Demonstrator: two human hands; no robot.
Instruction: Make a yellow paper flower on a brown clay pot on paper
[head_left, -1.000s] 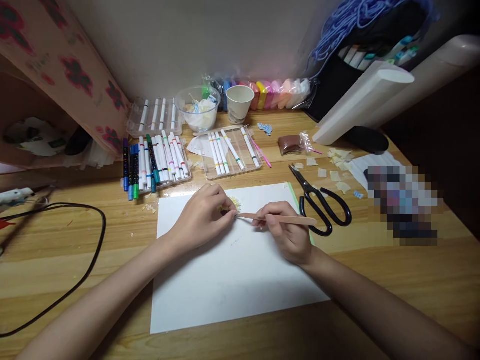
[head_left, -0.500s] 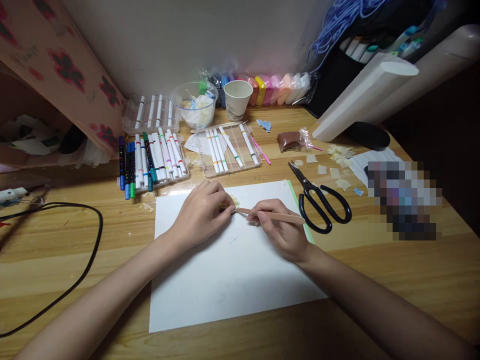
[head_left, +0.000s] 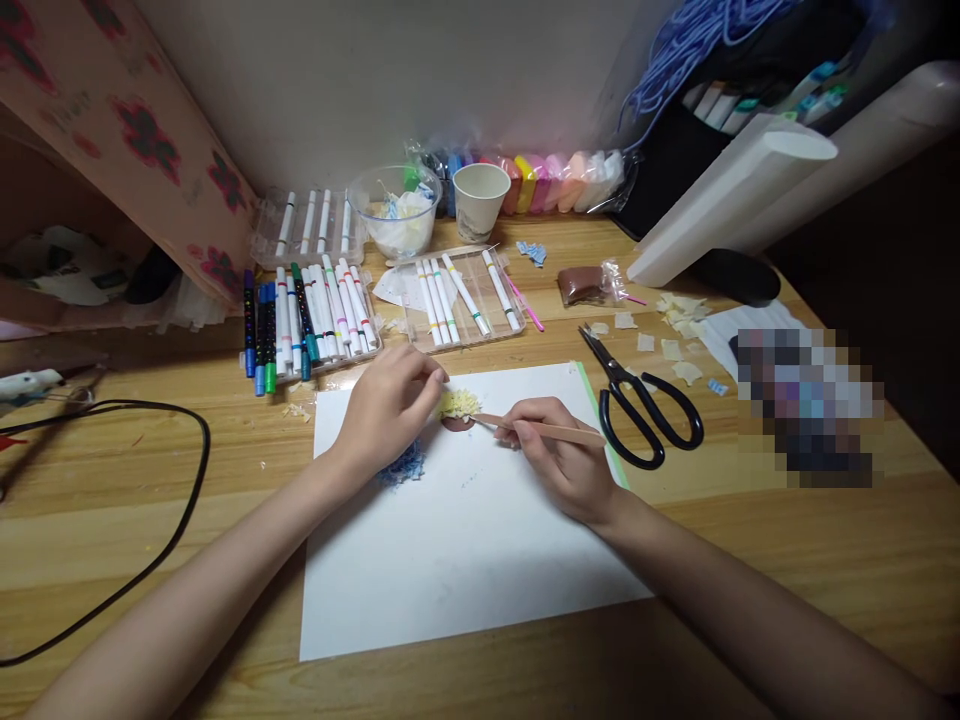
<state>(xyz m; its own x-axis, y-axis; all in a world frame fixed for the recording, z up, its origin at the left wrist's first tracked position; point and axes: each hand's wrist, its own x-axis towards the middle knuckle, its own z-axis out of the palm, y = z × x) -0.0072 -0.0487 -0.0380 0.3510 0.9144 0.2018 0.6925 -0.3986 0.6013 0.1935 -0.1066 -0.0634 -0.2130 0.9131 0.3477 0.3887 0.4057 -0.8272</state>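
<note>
My right hand grips a flat wooden craft stick. The stick's tip touches the edge of a small brown round patch, which is topped with pale yellow shreds. Left of that patch, my left hand hovers with fingers curled and thumb close to the fingertips; whatever may be between them is hidden. Blue shreds lie partly under this hand. All of it rests on a white sheet of paper.
Black-handled scissors lie right of the paper. Behind are cases of markers, a paper cup, a clear bowl, colored clay packs and a brown clay packet. Paper scraps are scattered at right; a black cable curves at left.
My left hand has moved left, away from the yellow shreds, uncovering them, the brown patch and the blue shreds. My right hand keeps the stick in nearly the same place.
</note>
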